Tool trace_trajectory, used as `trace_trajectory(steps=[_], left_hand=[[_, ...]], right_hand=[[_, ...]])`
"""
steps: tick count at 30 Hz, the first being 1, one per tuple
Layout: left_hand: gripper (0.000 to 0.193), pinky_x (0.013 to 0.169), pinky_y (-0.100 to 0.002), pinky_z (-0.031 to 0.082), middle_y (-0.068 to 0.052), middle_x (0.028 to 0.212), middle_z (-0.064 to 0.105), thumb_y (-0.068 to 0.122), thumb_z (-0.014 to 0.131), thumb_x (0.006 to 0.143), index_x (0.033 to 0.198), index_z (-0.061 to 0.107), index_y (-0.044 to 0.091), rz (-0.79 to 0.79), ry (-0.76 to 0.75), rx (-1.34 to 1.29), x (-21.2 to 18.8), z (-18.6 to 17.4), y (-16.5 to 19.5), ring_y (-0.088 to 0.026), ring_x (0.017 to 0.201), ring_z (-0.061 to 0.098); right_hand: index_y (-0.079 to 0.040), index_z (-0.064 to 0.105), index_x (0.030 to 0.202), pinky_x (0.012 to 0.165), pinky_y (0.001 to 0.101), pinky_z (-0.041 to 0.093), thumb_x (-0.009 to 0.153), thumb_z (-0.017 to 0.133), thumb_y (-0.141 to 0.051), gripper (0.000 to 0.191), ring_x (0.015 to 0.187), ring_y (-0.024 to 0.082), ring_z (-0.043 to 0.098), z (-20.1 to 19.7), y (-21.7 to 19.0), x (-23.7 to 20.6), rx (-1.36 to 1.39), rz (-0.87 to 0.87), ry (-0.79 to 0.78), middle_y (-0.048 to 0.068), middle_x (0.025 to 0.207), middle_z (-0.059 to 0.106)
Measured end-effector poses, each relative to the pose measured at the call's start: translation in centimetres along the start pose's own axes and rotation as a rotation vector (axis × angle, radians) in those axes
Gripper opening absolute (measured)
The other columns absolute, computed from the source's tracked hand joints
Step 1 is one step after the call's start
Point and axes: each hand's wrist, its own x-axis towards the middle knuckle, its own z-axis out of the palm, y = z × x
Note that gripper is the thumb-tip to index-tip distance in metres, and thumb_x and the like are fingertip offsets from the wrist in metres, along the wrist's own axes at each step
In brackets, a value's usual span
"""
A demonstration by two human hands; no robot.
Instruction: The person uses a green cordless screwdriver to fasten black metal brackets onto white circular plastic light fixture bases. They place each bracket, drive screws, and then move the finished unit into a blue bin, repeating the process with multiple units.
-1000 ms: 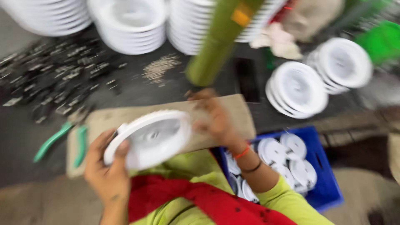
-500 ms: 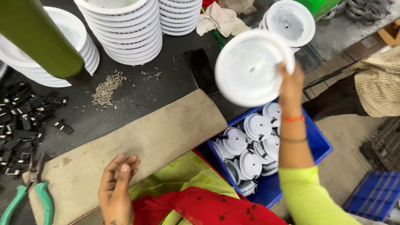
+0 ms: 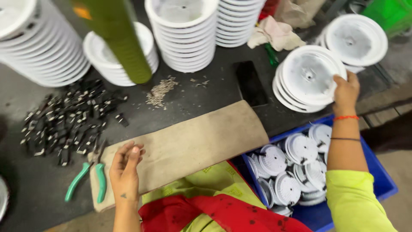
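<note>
Pliers [image 3: 86, 180] are lying ready by the cloth [image 3: 189, 146]; left hand [image 3: 125, 172] is resting there, fingers loose, holding nothing. Right hand [image 3: 345, 92] is gripping the top white disc [image 3: 309, 75], steadying it on its stack on the counter [image 3: 206, 99].

Cloth [image 3: 189, 146] lay at desk [image 3: 25, 193] centre; pliers [image 3: 88, 180] at eight o'clock, crate [image 3: 373, 172] at four, disc stack [image 3: 307, 83] at two.

— Where's my left hand [image 3: 125, 169]?
— Low and near me, palm down, fingers loosely curled and flat.
— And my right hand [image 3: 346, 91]?
— Arm stretched forward, fingers closed in a grip, wrist straight, bands on the wrist.
</note>
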Motion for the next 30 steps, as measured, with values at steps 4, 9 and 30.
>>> trace_trajectory(steps=[4,9,30], left_hand=[[0.038,0.097,-0.031,0.051,-0.011,0.117,0.072,0.020,0.066,0.098,0.130,0.061,-0.001,-0.023,-0.082,0.029,-1.4,1.9,-0.8,-0.017,0.104,0.069],[0.031,0.095,-0.029,0.050,-0.010,0.116,0.074,0.016,0.065,0.099,0.124,0.065,-0.002,0.034,-0.377,0.275,-3.6,9.0,-0.6,-0.016,0.106,0.067],[0.049,0.045,-0.024,0.048,-0.003,0.085,0.071,0.044,0.048,0.107,0.104,0.072,0.000,0.119,-0.721,0.289,0.6,49.6,1.2,-0.010,0.054,0.067]], right_hand=[[0.002,0.066,0.130,0.096,0.0298,0.054,0.090,0.072,-0.009,0.042,0.106,0.019,0.068,-1.1,0.9,-0.3,0.137,0.114,-0.094,0.010,0.121,0.072],[0.001,0.067,0.124,0.099,0.0447,0.048,0.093,0.092,-0.037,0.055,0.112,0.036,0.059,-1.7,-3.2,-2.8,-0.717,-0.499,-0.046,0.017,0.119,0.063],[-0.002,0.060,0.104,0.080,0.0427,0.050,0.092,0.092,-0.029,0.044,0.092,0.033,0.060,-8.5,-3.6,-2.0,-0.490,-0.740,-0.579,0.013,0.100,0.058]])
